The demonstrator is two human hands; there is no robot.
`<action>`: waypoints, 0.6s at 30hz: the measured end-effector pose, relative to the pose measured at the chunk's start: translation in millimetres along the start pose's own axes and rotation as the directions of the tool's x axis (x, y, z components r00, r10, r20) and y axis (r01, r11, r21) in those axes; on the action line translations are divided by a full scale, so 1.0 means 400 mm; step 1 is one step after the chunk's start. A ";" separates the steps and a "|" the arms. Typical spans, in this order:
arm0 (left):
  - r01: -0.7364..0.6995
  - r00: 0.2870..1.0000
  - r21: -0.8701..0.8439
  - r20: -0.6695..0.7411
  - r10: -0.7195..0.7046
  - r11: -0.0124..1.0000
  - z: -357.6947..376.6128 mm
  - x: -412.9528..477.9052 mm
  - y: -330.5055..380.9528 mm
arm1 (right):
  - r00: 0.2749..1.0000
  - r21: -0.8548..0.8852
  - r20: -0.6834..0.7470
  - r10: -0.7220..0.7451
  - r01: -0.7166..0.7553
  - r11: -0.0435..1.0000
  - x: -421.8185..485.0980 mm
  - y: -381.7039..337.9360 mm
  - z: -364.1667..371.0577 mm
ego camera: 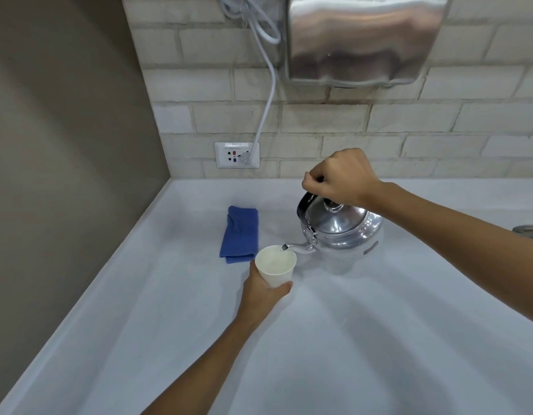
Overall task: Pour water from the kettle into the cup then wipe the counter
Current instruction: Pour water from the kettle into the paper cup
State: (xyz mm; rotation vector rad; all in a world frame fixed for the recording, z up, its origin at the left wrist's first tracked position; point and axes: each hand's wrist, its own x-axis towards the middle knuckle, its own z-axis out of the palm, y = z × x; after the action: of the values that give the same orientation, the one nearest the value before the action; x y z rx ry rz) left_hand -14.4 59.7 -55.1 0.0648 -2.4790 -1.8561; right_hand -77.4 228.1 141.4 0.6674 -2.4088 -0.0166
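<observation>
Standing by this corner, you get a pale, glossy counter (379,339) running up to a whitish brick wall (409,127), with a plain taupe wall (64,130) on the left. A socket (237,155) sits low on the bricks with a white cord (266,109) plugged in, and a brushed-metal box (364,40) hangs up high, can't tell exactly what it is. A folded blue cloth (240,234) lies flat on the counter, just behind and left of the cup, not touching either hand. The kettle (343,227) is shiny steel, rounded, with a domed lid and dark knob, and it's tipped toward the left so its short spout (298,248) hangs right over the rim of the cup (276,266). That cup is a plain white paper one, and I can't really tell how much is in it. The right hand (340,178) is fisted tight around the kettle's dark handle from above, knuckles up. The left hand (263,290) is wrapped round the lower part of the cup, fingers curled on the far side and thumb (284,286) near, holding it under the spout; whether it's lifted off the counter I can't say.
</observation>
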 end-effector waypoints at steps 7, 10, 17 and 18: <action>0.020 1.000 0.027 -0.001 -0.020 0.999 0.001 -0.001 0.005 | 0.998 -0.008 -0.007 -0.059 0.059 0.998 0.009 -0.019 -0.020; 0.024 1.000 0.032 0.004 -0.024 0.999 -0.001 -0.001 0.004 | 0.997 -0.020 0.007 -0.083 0.083 0.996 0.011 -0.025 -0.025; 0.029 0.999 0.020 0.015 -0.029 0.999 -0.001 0.002 0.003 | 0.994 -0.035 0.021 -0.105 0.106 0.994 0.015 -0.024 -0.033; 0.028 1.000 0.019 0.014 -0.028 0.999 -0.001 0.002 0.002 | 0.993 -0.042 0.026 -0.113 0.114 0.993 0.016 -0.022 -0.034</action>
State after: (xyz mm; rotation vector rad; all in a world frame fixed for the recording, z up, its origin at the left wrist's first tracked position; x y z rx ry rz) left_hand -15.2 59.6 -54.0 0.0872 -2.5183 -1.8506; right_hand -69.6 219.4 154.3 0.7870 -2.3828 -0.1246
